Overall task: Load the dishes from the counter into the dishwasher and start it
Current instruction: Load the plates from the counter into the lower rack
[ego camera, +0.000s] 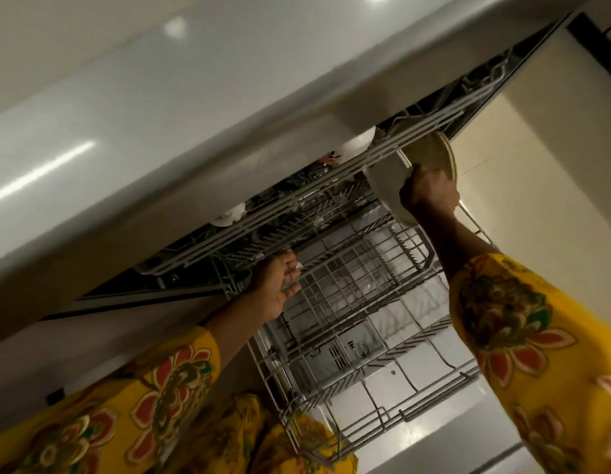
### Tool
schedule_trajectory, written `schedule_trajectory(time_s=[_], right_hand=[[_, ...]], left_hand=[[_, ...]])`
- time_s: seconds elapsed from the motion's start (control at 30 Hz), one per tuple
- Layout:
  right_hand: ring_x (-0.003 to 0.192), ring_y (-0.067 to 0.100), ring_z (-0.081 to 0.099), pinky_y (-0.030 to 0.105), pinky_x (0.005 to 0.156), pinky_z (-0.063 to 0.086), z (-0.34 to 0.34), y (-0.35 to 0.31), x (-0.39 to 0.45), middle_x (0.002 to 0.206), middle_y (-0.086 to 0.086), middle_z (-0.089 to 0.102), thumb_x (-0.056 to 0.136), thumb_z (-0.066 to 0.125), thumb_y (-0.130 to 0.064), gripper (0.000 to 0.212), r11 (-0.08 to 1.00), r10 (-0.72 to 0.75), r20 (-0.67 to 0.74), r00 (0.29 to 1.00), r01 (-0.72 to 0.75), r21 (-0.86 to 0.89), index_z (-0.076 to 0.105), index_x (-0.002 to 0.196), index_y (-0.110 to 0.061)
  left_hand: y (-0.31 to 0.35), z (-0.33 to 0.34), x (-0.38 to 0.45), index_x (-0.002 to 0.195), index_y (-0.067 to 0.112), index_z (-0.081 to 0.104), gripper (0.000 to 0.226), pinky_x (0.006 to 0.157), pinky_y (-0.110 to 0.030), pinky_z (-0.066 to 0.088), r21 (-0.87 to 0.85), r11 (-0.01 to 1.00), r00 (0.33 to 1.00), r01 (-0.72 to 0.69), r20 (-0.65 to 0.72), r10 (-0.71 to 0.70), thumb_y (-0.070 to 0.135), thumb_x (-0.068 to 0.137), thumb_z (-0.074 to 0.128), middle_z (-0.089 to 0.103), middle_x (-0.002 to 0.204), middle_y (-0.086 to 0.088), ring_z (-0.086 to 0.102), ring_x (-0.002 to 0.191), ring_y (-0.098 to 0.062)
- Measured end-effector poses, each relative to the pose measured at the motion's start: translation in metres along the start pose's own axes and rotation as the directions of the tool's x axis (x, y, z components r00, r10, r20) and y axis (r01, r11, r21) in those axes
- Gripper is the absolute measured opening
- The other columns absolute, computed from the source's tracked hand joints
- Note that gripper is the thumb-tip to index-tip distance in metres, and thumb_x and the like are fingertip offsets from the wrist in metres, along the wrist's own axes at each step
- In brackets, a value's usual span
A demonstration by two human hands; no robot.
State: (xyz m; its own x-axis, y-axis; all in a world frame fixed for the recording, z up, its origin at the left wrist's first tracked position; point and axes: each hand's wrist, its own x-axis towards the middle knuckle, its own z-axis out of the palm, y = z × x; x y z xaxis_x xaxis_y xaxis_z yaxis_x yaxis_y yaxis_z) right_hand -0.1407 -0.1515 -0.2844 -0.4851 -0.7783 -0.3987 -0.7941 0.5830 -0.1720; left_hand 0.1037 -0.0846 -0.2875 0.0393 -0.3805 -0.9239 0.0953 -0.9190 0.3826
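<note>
Yellow floral sleeve (522, 323), grey rack (365, 289)

A home kitchen, viewed at an open dishwasher.
A pale glossy counter (194, 97) overhangs a built-in dishwasher (348, 275) with wire racks (365, 295) pulled out; white bowls (357, 145) sit in the upper rack.

no readable text, labels — none (anywhere)

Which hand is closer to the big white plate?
Right. The right hand grips the white plate at its edge, by the lower rack's far side. The left hand is apart from it, resting on the front edge of the upper rack.
</note>
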Motion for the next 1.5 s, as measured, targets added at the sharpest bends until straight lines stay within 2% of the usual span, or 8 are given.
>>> schedule_trajectory(time_s=[0.13,0.27,0.47,0.7,0.8,1.0,1.27,1.5], right_hand=[[0.084,0.027,0.058,0.037,0.068,0.048,0.003,-0.005,0.008,0.101,0.014,0.060,0.097,0.045,-0.021,0.031,1.000,-0.009,-0.007,1.000,0.009,0.018,0.052,0.127,-0.018],[0.088,0.029,0.060,0.034,0.065,0.045,0.006,-0.009,0.010,0.105,0.016,0.060,0.096,0.046,-0.020,0.036,0.999,0.011,-0.004,1.000,-0.011,0.032,0.048,0.132,-0.019],[0.093,0.037,0.059,0.037,0.064,0.041,0.008,-0.017,-0.001,0.111,0.024,0.057,0.095,0.042,-0.007,0.059,0.999,-0.024,0.025,0.999,0.025,-0.022,0.018,0.147,-0.022],[0.098,0.041,0.058,0.046,0.076,0.048,0.016,-0.007,0.004,0.115,0.028,0.054,0.089,0.051,-0.001,0.076,0.999,-0.014,0.091,0.996,0.011,0.032,0.007,0.148,-0.021],[0.104,0.043,0.056,0.047,0.081,0.046,0.008,0.001,0.003,0.119,0.030,0.052,0.091,0.048,-0.003,0.069,0.998,-0.012,0.051,0.999,0.009,0.057,0.009,0.147,-0.014],[0.095,0.041,0.056,0.034,0.066,0.034,0.004,0.024,-0.016,0.118,0.028,0.054,0.094,0.041,-0.007,0.040,0.990,-0.029,-0.080,0.996,0.040,0.137,0.028,0.131,-0.006],[0.100,0.042,0.055,0.035,0.068,0.038,0.020,0.038,-0.027,0.119,0.026,0.054,0.093,0.044,-0.008,0.052,0.971,0.045,-0.128,0.991,-0.013,0.238,0.022,0.139,-0.007],[0.087,0.038,0.055,0.034,0.065,0.034,0.010,0.026,-0.017,0.115,0.028,0.054,0.092,0.043,-0.003,0.044,0.992,-0.032,-0.093,0.995,0.043,0.115,0.028,0.133,-0.008]], left_hand=[[-0.003,-0.005,0.001,0.103,0.011,0.058,0.017,0.087,-0.033,0.042,-0.001,1.000,0.999,0.031,-0.015,-0.031,0.020,0.099,0.045,0.055,0.115,-0.005,0.054,0.113,-0.022],[-0.002,-0.008,0.000,0.124,0.006,0.053,0.029,0.092,-0.035,0.043,-0.005,1.000,1.000,0.021,-0.015,-0.021,0.020,0.100,0.044,0.055,0.128,-0.008,0.050,0.124,-0.024],[0.000,-0.011,-0.003,0.127,0.009,0.052,0.031,0.091,-0.034,0.043,0.012,1.000,1.000,0.020,-0.003,-0.020,0.018,0.099,0.043,0.055,0.129,-0.008,0.052,0.120,-0.022],[-0.004,-0.013,-0.005,0.129,0.007,0.051,0.033,0.094,-0.035,0.041,0.022,1.000,1.000,0.018,-0.016,-0.017,0.019,0.100,0.042,0.053,0.134,-0.009,0.050,0.125,-0.024],[-0.007,-0.013,-0.009,0.125,0.006,0.053,0.031,0.093,-0.034,0.041,0.029,0.999,1.000,0.017,-0.005,-0.017,0.020,0.100,0.042,0.053,0.133,-0.009,0.050,0.125,-0.024],[-0.012,-0.012,-0.014,0.096,0.014,0.057,0.013,0.091,-0.033,0.044,0.031,0.999,1.000,0.025,-0.008,-0.025,0.019,0.098,0.046,0.058,0.124,-0.007,0.055,0.111,-0.020],[-0.020,-0.012,-0.015,0.096,0.015,0.059,0.011,0.088,-0.034,0.045,0.031,0.999,0.999,0.037,-0.011,-0.037,0.018,0.096,0.049,0.062,0.099,-0.001,0.059,0.098,-0.018],[-0.021,-0.017,-0.011,0.108,0.012,0.056,0.016,0.091,-0.035,0.044,-0.002,0.998,0.998,0.056,-0.011,-0.056,0.017,0.099,0.044,0.058,0.116,-0.006,0.054,0.116,-0.023]])
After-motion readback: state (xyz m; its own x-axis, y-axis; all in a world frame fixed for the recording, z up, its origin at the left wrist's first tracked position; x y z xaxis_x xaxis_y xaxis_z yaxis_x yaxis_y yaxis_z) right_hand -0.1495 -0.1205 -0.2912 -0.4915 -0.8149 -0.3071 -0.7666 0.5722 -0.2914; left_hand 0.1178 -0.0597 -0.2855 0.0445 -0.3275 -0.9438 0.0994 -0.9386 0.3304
